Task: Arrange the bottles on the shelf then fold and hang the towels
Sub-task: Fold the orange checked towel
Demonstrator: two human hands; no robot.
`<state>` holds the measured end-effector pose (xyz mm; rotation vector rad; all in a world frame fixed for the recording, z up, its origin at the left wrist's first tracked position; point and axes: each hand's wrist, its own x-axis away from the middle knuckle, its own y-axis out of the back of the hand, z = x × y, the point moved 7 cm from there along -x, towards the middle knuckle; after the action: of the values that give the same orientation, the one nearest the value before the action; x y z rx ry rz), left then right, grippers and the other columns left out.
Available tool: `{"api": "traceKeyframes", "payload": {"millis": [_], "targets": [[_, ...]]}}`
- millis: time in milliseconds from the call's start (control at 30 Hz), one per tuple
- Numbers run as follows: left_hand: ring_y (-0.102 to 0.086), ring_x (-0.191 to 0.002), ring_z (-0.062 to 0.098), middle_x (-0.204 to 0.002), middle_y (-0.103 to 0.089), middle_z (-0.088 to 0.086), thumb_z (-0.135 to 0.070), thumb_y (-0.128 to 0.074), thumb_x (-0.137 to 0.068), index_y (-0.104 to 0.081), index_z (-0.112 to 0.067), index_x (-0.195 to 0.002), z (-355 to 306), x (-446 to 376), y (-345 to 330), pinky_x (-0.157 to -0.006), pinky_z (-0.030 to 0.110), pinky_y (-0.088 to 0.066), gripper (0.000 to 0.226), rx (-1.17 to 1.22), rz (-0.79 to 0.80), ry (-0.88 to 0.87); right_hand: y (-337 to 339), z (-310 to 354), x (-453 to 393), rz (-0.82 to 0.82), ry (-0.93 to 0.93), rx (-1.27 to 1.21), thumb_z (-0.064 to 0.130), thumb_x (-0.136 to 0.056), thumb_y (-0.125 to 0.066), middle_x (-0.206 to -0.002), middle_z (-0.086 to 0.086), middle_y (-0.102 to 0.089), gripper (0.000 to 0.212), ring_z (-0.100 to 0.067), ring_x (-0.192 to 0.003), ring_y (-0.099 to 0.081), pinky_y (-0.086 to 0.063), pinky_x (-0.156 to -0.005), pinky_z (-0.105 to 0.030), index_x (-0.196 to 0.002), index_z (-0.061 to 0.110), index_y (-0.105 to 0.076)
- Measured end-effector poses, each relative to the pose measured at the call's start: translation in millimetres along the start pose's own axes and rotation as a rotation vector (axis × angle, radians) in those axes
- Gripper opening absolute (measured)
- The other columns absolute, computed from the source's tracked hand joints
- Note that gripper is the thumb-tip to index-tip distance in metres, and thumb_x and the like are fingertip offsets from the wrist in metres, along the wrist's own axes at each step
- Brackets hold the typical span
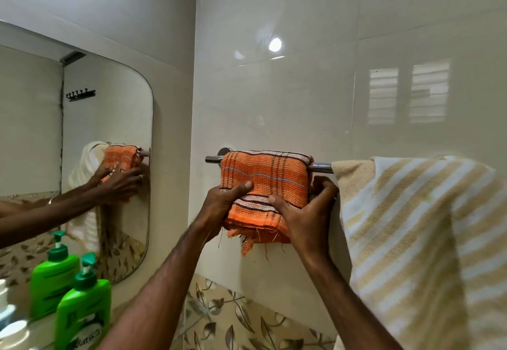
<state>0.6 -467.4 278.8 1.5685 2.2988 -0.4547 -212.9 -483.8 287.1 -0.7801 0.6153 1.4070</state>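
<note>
A folded orange checked towel (263,177) hangs over the left part of a chrome towel rail (321,168) on the tiled wall. My left hand (219,207) grips the towel's lower left side, thumb on its front. My right hand (304,212) holds the lower right edge, fingers curled behind it. A cream and white striped towel (411,229) drapes over the rail's right part, touching my right hand's side. A green pump bottle (82,314) stands at the bottom left on a ledge.
A rounded mirror (90,119) on the left wall reflects my hands, both towels and the green bottle. White bottle tops (11,330) show at the bottom left corner. A leaf-patterned tile band (233,319) runs below the rail.
</note>
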Motion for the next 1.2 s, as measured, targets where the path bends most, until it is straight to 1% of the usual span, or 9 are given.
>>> {"api": "traceKeyframes", "payload": {"millis": [133,233,367,467,600,767,933,1033,1200], "targets": [[-0.076,-0.083,0.030,-0.100,-0.078,0.015,-0.042,-0.077,-0.074,-0.069,-0.006,-0.112,0.7,2.2,0.3,-0.074,0.036,-0.062,0.053,0.002,-0.010,-0.023,-9.6,-9.1,-18.1,0.327,-0.212,0.031,0.026,-0.069,-0.094,-0.121,0.008,-0.061,0.092,-0.013,-0.103,-0.065,-0.052,-0.073,-0.013,-0.142,0.024,-0.039],[-0.076,-0.085,0.033,-0.102,-0.077,0.018,-0.043,-0.078,-0.073,-0.067,-0.004,-0.115,2.9,1.8,0.8,-0.077,0.039,-0.062,0.058,0.003,-0.012,-0.023,-15.8,-23.8,-20.4,0.442,-0.323,0.018,0.029,-0.070,-0.092,-0.118,0.002,-0.074,0.077,-0.015,-0.098,-0.073,-0.061,-0.079,-0.028,-0.137,0.018,-0.057],[-0.074,-0.092,0.040,-0.105,-0.076,0.020,-0.056,-0.091,-0.054,-0.066,-0.003,-0.116,4.7,2.2,-0.9,-0.084,0.045,-0.061,0.085,-0.001,0.000,-0.044,-16.5,-30.4,-13.7,0.475,-0.375,-0.036,0.021,-0.080,-0.085,-0.118,-0.001,-0.073,0.067,-0.020,-0.097,-0.074,-0.061,-0.071,-0.030,-0.138,0.024,-0.051],[-0.075,-0.089,0.036,-0.104,-0.076,0.021,-0.047,-0.085,-0.064,-0.065,-0.002,-0.117,3.7,4.2,0.4,-0.073,0.037,-0.063,0.072,0.013,-0.003,-0.073,-13.3,-27.1,-3.5,0.485,-0.400,-0.006,0.028,-0.089,-0.076,-0.110,-0.004,-0.071,0.055,-0.027,-0.083,-0.075,-0.052,-0.043,-0.025,-0.134,0.028,-0.044],[-0.075,-0.084,0.033,-0.098,-0.077,0.017,-0.038,-0.076,-0.076,-0.065,0.000,-0.114,1.8,11.4,-1.1,-0.069,0.032,-0.062,0.054,0.020,-0.055,-0.143,-12.1,-26.7,5.1,0.449,-0.392,0.022,0.032,-0.093,-0.070,-0.111,-0.007,-0.070,0.050,-0.024,-0.077,-0.070,-0.042,-0.036,-0.018,-0.135,0.022,-0.045],[-0.076,-0.079,0.027,-0.091,-0.077,0.013,-0.033,-0.075,-0.080,-0.068,-0.004,-0.106,-0.8,19.4,-4.2,-0.067,0.029,-0.062,0.039,0.023,-0.158,-0.183,-11.6,-24.7,9.5,0.444,-0.388,0.029,0.034,-0.097,-0.065,-0.117,-0.002,-0.066,0.050,-0.019,-0.085,-0.067,-0.039,-0.036,-0.012,-0.140,0.023,-0.040],[-0.077,-0.078,0.025,-0.089,-0.078,0.010,-0.029,-0.074,-0.087,-0.069,-0.007,-0.103,-2.1,21.8,-3.2,-0.066,0.028,-0.061,0.028,-0.039,-0.218,-0.185,-8.8,-18.1,10.4,0.448,-0.390,0.008,0.027,-0.101,-0.062,-0.116,-0.004,-0.065,0.046,-0.008,-0.077,-0.061,-0.038,-0.039,-0.007,-0.140,0.018,-0.040],[-0.077,-0.077,0.024,-0.084,-0.078,0.007,-0.034,-0.076,-0.085,-0.070,-0.008,-0.099,-3.7,23.8,-2.8,-0.066,0.029,-0.060,0.029,-0.077,-0.268,-0.177,-8.3,-12.2,13.7,0.429,-0.384,0.015,0.029,-0.100,-0.062,-0.119,-0.003,-0.065,0.049,-0.005,-0.080,-0.061,-0.044,-0.046,-0.014,-0.142,0.019,-0.039],[-0.077,-0.078,0.026,-0.084,-0.078,0.008,-0.043,-0.079,-0.079,-0.071,-0.011,-0.093,-7.2,31.5,-3.7,-0.076,0.041,-0.062,0.036,-0.136,-0.319,-0.160,-4.1,-1.5,18.7,0.400,-0.371,0.065,0.032,-0.101,-0.059,-0.126,-0.004,-0.065,0.051,-0.013,-0.088,-0.064,-0.062,-0.076,-0.040,-0.145,0.023,-0.035]]}}
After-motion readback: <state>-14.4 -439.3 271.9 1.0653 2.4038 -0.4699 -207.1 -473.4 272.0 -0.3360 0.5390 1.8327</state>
